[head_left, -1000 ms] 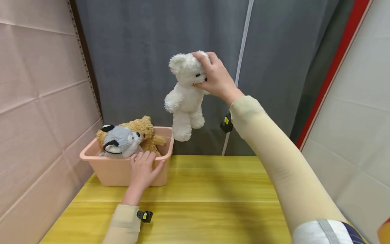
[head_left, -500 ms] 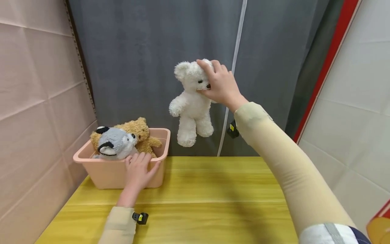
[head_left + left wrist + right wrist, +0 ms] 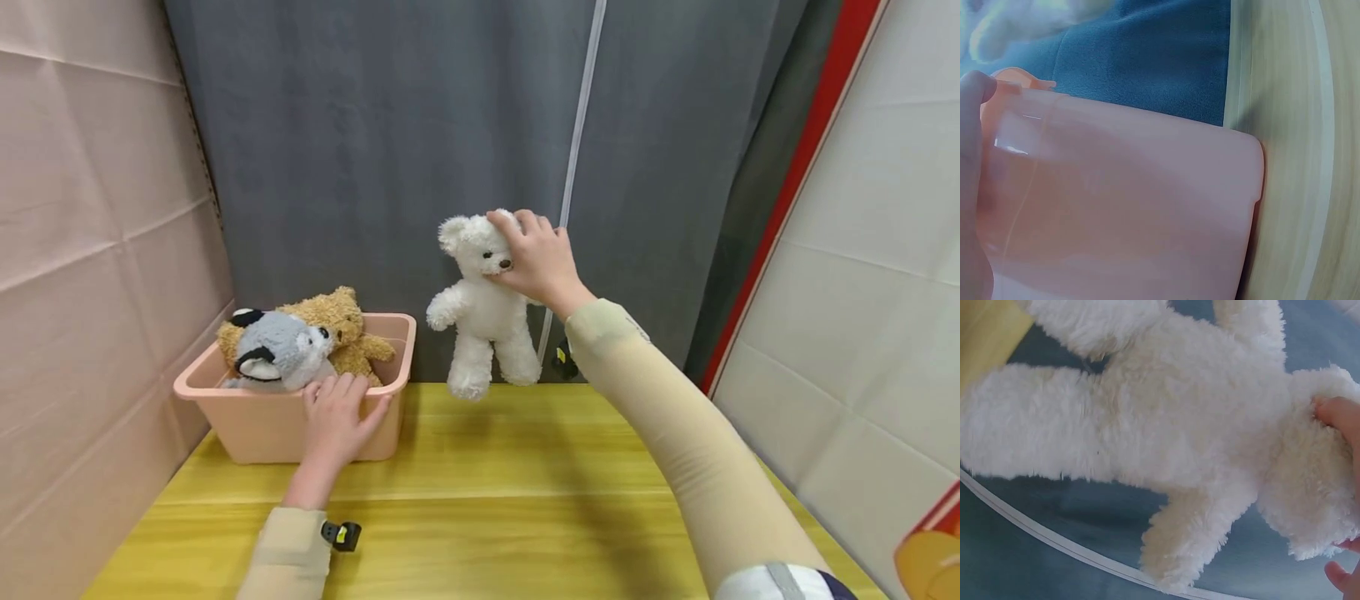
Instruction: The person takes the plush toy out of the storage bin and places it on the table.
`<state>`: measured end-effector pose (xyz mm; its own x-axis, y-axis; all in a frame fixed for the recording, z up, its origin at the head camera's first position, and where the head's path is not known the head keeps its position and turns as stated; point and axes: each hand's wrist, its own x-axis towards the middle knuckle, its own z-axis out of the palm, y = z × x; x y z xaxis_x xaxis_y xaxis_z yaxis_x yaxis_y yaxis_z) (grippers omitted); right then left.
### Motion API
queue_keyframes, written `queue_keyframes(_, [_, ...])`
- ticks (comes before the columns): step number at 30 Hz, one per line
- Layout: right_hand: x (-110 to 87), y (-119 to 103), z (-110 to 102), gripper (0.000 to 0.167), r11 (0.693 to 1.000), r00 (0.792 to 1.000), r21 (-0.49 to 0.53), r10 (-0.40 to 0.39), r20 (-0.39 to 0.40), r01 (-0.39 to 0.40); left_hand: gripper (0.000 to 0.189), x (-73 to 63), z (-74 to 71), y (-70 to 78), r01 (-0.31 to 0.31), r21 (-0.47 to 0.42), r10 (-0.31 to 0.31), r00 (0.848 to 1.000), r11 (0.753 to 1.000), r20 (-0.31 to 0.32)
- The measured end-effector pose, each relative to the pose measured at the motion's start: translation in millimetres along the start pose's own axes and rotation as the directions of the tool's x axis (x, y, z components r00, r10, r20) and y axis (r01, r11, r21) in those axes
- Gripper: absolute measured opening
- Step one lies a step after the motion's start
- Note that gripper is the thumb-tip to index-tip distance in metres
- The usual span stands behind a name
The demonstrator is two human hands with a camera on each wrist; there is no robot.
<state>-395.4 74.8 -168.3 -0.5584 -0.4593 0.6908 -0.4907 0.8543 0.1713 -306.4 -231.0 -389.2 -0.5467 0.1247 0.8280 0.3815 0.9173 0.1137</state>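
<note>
My right hand (image 3: 542,260) grips a white teddy bear (image 3: 491,308) by its head, thumb across the face and fingers over the top. The bear hangs upright with its feet close over the back of the table; its body fills the right wrist view (image 3: 1191,400). At the left, my left hand (image 3: 337,421) holds the front rim of a pink plastic basket (image 3: 258,425), fingertips hooked over the edge. Inside the basket, a grey-and-white plush animal (image 3: 277,346) with black-edged ears lies against a brown teddy bear (image 3: 341,321).
The yellow wood-grain table (image 3: 465,525) ends at a grey curtain (image 3: 375,150) behind. A pale panel (image 3: 90,250) rises close by the basket's left side. Another pale wall (image 3: 862,350) with a red edge stands at the right. A red-and-yellow object (image 3: 933,550) shows at the lower right.
My right hand has brought the white teddy bear down and slightly right, nearer the table. The left hand has kept its hold on the basket rim.
</note>
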Motion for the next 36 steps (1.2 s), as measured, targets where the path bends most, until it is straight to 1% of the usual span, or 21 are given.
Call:
queue_keyframes(7, [-15.0, -9.5, 39.1, 0.086, 0.999, 0.998, 0.026, 0.040, 0.052, -0.041, 0.033, -4.5, -1.7, -0.5, 0.010, 0.002, -0.010, 1.000, 1.000, 0.001])
queue_keyframes(11, [-20.0, -16.4, 60.4, 0.087, 0.998, 0.997, 0.038, 0.050, 0.066, -0.053, 0.033, -4.0, -2.6, -2.2, 0.016, 0.007, -0.016, 1.000, 1.000, 0.002])
queue_keyframes(15, [-28.8, -24.6, 86.4, 0.086, 0.999, 0.997, 0.015, 0.042, 0.070, -0.044, 0.033, -4.6, -5.0, -4.1, 0.020, 0.010, -0.020, 1.000, 1.000, 0.011])
queue_keyframes(19, [-42.2, -32.2, 109.3, 0.087, 0.998, 0.995, -0.021, 0.060, 0.083, -0.059, 0.033, -8.6, -7.0, -2.6, 0.022, 0.016, -0.022, 1.000, 1.000, 0.022])
queue_keyframes(23, [-52.3, -38.9, 121.7, 0.086, 0.997, 0.994, -0.035, 0.073, 0.083, -0.071, 0.033, -10.7, -8.7, -0.3, 0.020, 0.014, -0.020, 1.000, 1.000, 0.022])
queue_keyframes(27, [-62.2, -43.2, 133.0, 0.083, 0.997, 0.996, -0.068, 0.033, 0.078, -0.028, 0.033, -10.5, -11.0, 0.9, 0.010, 0.012, -0.010, 1.000, 1.000, 0.008])
queue_keyframes(30, [-73.2, -43.0, 143.3, 0.082, 0.996, 0.994, -0.089, 0.013, 0.105, -0.004, 0.033, -9.6, -11.4, 2.7, 0.001, 0.008, -0.001, 1.000, 1.000, -0.004])
queue_keyframes(32, [-81.1, -42.4, 150.3, 0.081, 0.996, 0.991, -0.091, 0.027, 0.129, -0.015, 0.033, -9.0, -11.2, 4.0, -0.001, 0.003, 0.001, 1.000, 1.000, -0.003])
queue_keyframes(34, [-88.3, -41.5, 156.8, 0.082, 0.995, 0.988, -0.094, 0.057, 0.146, -0.043, 0.032, -8.4, -10.7, 5.2, -0.002, 0.001, 0.002, 1.000, 1.000, 0.002])
queue_keyframes(36, [-92.9, -41.1, 161.5, 0.082, 0.992, 0.985, -0.097, 0.090, 0.144, -0.076, 0.032, -8.1, -10.2, 6.2, -0.004, -0.003, 0.004, 1.000, 1.000, 0.010])
